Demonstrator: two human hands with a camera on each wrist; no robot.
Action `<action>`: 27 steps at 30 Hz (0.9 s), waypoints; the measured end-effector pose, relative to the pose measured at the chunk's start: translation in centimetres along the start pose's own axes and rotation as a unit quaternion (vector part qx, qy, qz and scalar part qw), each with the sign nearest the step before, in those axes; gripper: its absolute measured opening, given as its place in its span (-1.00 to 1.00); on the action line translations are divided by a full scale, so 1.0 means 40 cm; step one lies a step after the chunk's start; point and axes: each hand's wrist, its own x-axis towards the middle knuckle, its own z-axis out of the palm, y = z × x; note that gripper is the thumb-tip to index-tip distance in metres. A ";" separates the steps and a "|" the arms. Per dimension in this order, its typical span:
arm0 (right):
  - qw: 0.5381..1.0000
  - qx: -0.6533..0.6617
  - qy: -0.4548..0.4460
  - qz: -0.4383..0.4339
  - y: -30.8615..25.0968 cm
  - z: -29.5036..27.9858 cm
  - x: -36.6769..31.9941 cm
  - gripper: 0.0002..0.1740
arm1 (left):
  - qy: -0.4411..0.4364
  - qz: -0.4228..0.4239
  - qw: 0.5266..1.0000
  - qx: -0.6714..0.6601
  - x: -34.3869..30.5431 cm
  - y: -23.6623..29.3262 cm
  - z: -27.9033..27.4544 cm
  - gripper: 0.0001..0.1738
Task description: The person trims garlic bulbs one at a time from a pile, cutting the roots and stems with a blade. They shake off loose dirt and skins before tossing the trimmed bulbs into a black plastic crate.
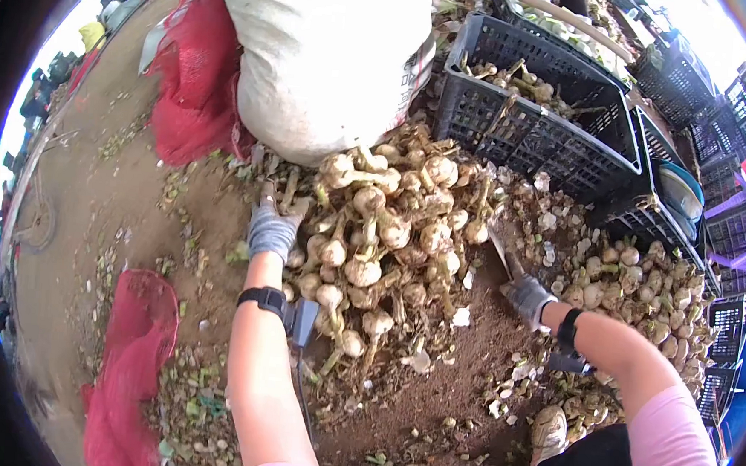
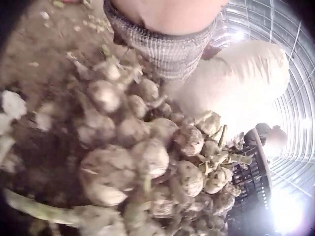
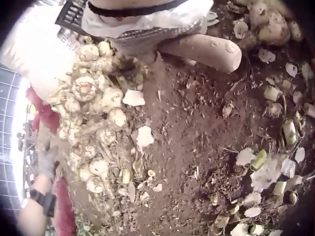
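Observation:
A heap of garlic bulbs (image 1: pixel 381 233) with long stalks lies on the soil in front of the person. My left hand (image 1: pixel 273 229), in a grey glove, is at the heap's left edge, its thumb and a finger on either side of a stalk (image 1: pixel 289 187); I cannot tell whether they grip it. Only the glove's cuff (image 2: pixel 167 51) shows in the left wrist view, its fingers hidden. To the right of the heap, my gloved right hand (image 1: pixel 529 299) holds a knife by its wooden handle (image 3: pixel 209 51). The blade (image 1: pixel 498 251) points toward the heap.
Behind the heap leans a large white sack (image 1: pixel 328 59), with a red mesh bag (image 1: pixel 196 77) beside it. A black crate (image 1: pixel 532 138) stands at the back right. Trimmed bulbs (image 1: pixel 634 287) lie at the right, and another red bag (image 1: pixel 136 338) lies front left. Peel and stalk scraps litter the soil.

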 end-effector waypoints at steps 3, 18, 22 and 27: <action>0.999 0.020 -0.028 0.003 0.020 0.003 0.020 -0.16 | -0.139 -0.084 0.984 -0.076 0.111 -0.007 0.065 -0.01; 0.990 0.076 -0.066 0.101 0.018 0.001 0.031 -0.20 | -0.213 -0.160 0.949 -0.168 -0.338 0.048 0.010 -0.24; 0.968 0.173 -0.093 0.156 0.065 0.003 0.049 -0.24 | -0.195 -0.174 0.964 -0.047 -0.591 0.152 0.065 -0.01; 0.975 0.150 -0.105 0.129 0.103 0.012 0.074 -0.14 | -0.195 0.129 0.967 -0.099 -0.698 0.180 -0.070 -0.17</action>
